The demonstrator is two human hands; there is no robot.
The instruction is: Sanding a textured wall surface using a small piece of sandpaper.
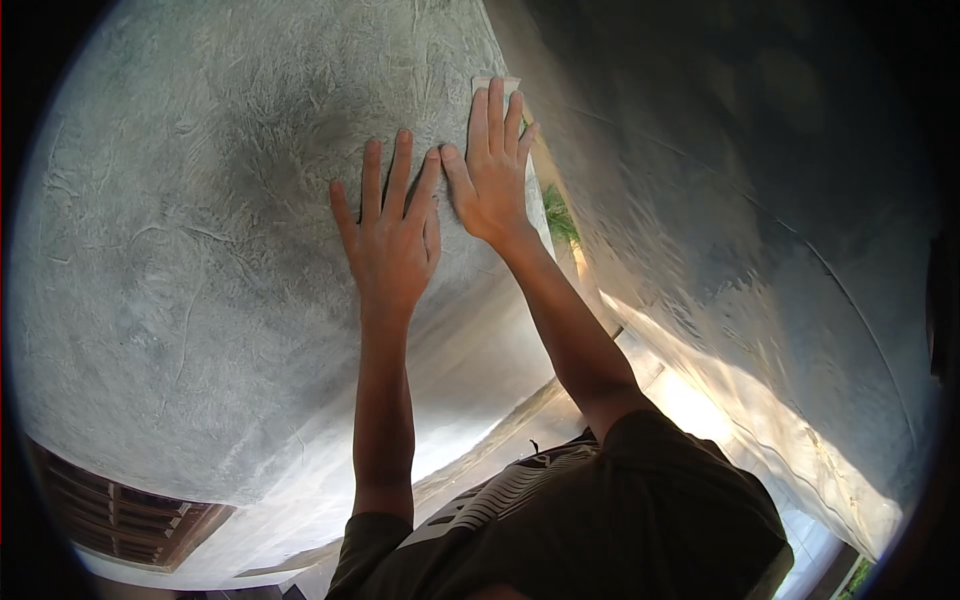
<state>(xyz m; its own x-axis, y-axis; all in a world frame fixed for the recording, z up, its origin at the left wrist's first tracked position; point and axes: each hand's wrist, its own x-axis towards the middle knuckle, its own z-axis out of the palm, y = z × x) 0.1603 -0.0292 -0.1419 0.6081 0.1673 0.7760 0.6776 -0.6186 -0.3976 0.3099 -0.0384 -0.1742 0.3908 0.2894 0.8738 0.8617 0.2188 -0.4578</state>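
Note:
My left hand lies with fingers spread against a rough grey plastered wall, and holds nothing. Just to its right, my right hand presses flat near the wall's right edge. Under its fingertips is a small pale sheet, perhaps sandpaper; only its upper end shows, the rest hidden beneath the fingers. My left index fingertip and right thumb nearly meet. Swirling trowel marks and fine ridges cover the plaster around both hands.
A brown wooden barred window frame is set in the wall at lower left. Along the right stands a large tan-grey surface with a long crease or crack. Green plants show through the narrow gap between. Bright sunlight falls on the ground.

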